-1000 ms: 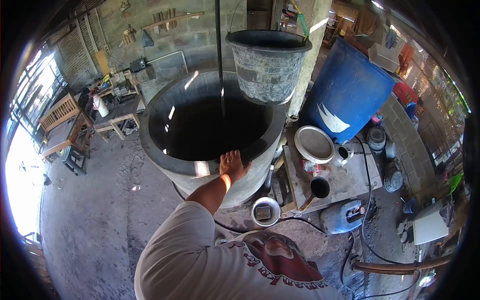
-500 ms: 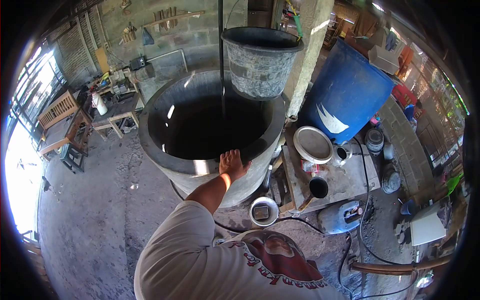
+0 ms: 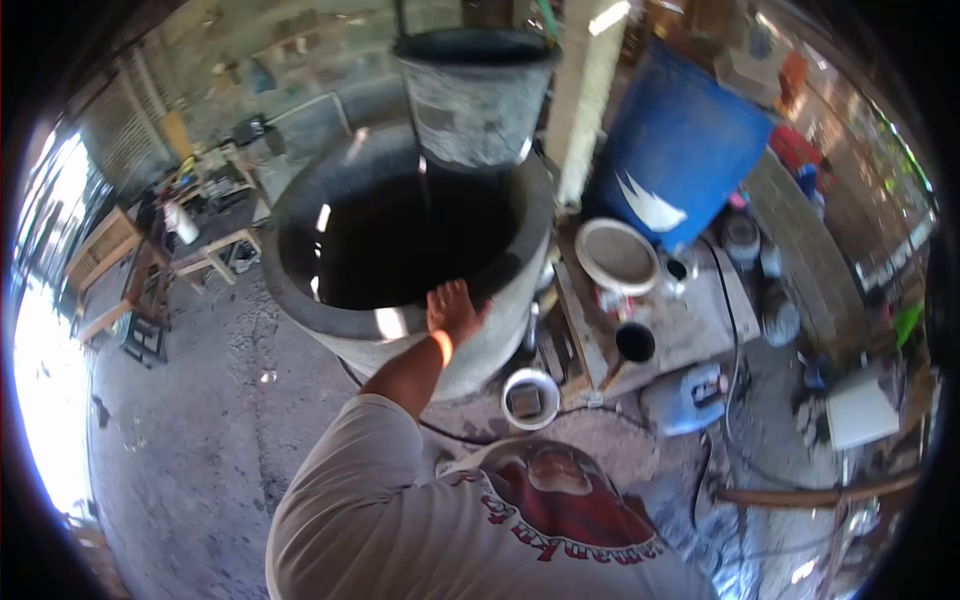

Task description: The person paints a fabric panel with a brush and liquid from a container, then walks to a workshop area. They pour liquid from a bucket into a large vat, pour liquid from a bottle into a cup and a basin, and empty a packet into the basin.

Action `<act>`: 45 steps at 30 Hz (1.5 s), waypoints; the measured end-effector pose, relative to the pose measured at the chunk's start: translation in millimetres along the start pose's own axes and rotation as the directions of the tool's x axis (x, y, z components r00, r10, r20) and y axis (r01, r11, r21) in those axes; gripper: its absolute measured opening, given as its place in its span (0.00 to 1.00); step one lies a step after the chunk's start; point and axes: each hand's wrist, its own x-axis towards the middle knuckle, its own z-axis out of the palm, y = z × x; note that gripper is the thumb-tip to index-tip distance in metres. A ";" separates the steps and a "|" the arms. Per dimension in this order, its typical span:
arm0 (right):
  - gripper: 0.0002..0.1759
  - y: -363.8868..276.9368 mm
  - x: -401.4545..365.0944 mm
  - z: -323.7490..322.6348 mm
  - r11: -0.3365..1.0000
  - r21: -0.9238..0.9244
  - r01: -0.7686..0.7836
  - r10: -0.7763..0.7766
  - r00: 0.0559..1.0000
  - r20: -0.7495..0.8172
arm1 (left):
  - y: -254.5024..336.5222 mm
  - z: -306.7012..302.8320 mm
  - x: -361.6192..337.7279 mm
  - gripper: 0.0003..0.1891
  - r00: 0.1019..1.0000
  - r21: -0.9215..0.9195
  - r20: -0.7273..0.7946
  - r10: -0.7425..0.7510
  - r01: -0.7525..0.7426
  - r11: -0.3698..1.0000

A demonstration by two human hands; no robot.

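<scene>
My left hand (image 3: 454,312) rests on the near rim of a large round concrete well (image 3: 352,320). Its fingers lie over the rim toward the dark inside, with the thumb out to the right, and nothing is held in it. Above the far right side of the well is a worn black bucket (image 3: 474,115), tilted slightly. The water level inside the well cannot be made out. My right hand is out of the frame.
Right of the well, a low table (image 3: 690,320) bears a round lid (image 3: 616,257), a metal pitcher and a dark dipper (image 3: 634,343). Behind leans a blue barrel (image 3: 685,150). A white bowl (image 3: 530,399), a jerrycan (image 3: 685,400) and hoses lie on the floor; a bench (image 3: 115,265) stands left.
The view has shifted and blurred a little, so the well, bucket and barrel sit slightly higher and further left. My left hand stays on the rim.
</scene>
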 end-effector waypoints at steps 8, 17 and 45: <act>0.09 -39.1 -22.7 34.2 0.993 -0.085 0.086 -0.094 0.991 -0.094 | 6.9 -0.1 5.0 0.42 0.988 0.012 0.154 -0.018 0.017 1.000; 0.16 -57.2 -0.7 74.6 0.846 -0.477 0.240 -0.229 0.970 0.081 | 13.5 -14.0 9.2 0.39 0.975 -0.003 0.221 -0.032 0.034 0.999; 0.38 -379.4 188.4 331.1 0.825 -0.483 0.293 -0.358 0.933 -0.046 | 10.8 1.1 13.7 0.34 0.971 -0.086 0.227 0.075 -0.057 0.995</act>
